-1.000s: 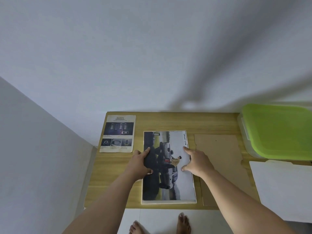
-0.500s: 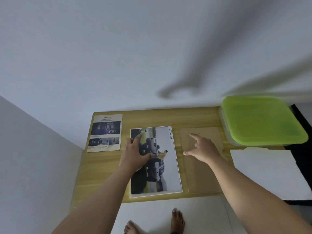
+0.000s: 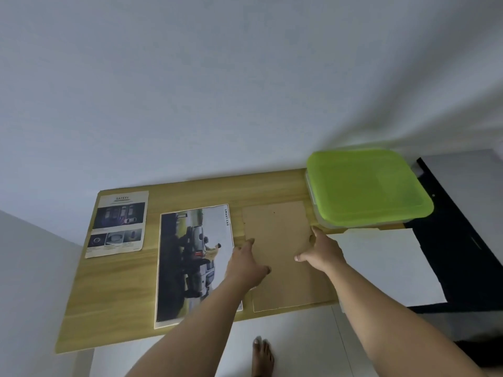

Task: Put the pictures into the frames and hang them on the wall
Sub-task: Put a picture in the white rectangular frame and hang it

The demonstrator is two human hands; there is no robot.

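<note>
A car picture [image 3: 190,257] lies face up in a pale frame on the wooden table [image 3: 117,289]. To its right lies a brown backing board [image 3: 280,240]. My left hand [image 3: 247,265] rests on the board's left edge, fingers spread and thumb on the board. My right hand [image 3: 319,251] touches the board's right edge, fingers stretched along it. A second printed picture headed "SAFETY" [image 3: 118,224] lies at the table's far left.
A clear box with a green lid [image 3: 367,186] stands at the table's back right corner, close to the board. A white sheet [image 3: 381,265] lies to the right on a black surface [image 3: 462,240]. A bare wall rises behind the table. A bare foot [image 3: 262,355] shows below the table edge.
Both hands left the car picture and moved right onto the brown board, the right one first. The view swung to the right.
</note>
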